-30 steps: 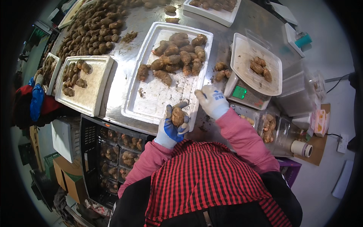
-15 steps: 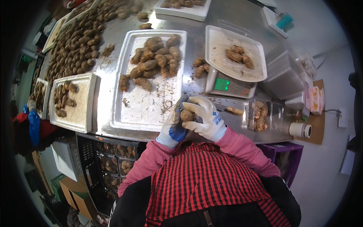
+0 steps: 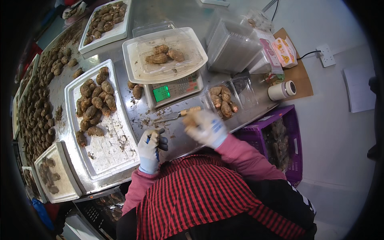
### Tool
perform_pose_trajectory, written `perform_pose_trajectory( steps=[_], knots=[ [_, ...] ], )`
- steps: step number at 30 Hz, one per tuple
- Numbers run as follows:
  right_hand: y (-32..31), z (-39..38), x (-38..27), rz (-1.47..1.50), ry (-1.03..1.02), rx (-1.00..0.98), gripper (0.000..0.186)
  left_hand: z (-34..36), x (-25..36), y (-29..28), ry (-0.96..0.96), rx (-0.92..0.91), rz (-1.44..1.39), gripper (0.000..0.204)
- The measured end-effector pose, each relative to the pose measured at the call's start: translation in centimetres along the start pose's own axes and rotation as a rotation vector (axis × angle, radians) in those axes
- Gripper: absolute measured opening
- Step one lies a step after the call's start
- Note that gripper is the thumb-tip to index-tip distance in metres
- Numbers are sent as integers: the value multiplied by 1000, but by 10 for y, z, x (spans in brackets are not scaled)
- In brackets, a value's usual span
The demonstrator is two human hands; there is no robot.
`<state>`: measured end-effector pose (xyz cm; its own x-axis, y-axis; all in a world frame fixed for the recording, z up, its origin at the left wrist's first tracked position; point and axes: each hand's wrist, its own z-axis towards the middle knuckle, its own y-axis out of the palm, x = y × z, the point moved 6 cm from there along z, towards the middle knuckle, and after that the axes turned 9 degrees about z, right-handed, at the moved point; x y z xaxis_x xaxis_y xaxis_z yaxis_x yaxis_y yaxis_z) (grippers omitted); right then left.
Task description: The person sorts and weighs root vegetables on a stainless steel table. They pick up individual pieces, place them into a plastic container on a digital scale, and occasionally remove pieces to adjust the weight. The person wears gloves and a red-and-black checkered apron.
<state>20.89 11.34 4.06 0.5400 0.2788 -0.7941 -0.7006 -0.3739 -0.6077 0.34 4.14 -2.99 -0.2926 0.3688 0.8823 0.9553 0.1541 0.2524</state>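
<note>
My right hand (image 3: 206, 129), in a white glove and blurred by motion, is over the table's near edge, close to a wooden-handled knife (image 3: 189, 111) lying flat. A brown taro (image 3: 192, 119), smeared by the motion, shows at its fingers. My left hand (image 3: 151, 147), in a white glove with a blue-grey palm, hovers by the white foam tray (image 3: 120, 148); its fingers are loosely apart with nothing seen in them. To the right of the knife an open clear plastic box (image 3: 245, 94) contains several taros (image 3: 223, 101).
A digital scale (image 3: 176, 91) bears a white tray (image 3: 132, 60) with a clear box and 3 taros. Stacked clear boxes (image 3: 232, 44) stand behind. At left lie a heap of taros (image 3: 38, 108) and more foam trays. A white cylinder (image 3: 282, 91) sits near the right edge.
My view has turned right. My hands, together around a taro before, have parted; the right has moved toward the clear box with the taro, while the left stays near the foam tray.
</note>
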Motion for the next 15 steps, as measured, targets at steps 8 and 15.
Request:
perform_pose_trajectory(
  steps=[8, 15],
  knots=[
    [-113, 1, 126, -455, 279, 474, 45, -5, -5, -30, 17, 128, -9, 38],
    [-142, -39, 144, -116, 293, 881, 34, -23, -3, -59, -21, 192, 58, 38]
  ],
)
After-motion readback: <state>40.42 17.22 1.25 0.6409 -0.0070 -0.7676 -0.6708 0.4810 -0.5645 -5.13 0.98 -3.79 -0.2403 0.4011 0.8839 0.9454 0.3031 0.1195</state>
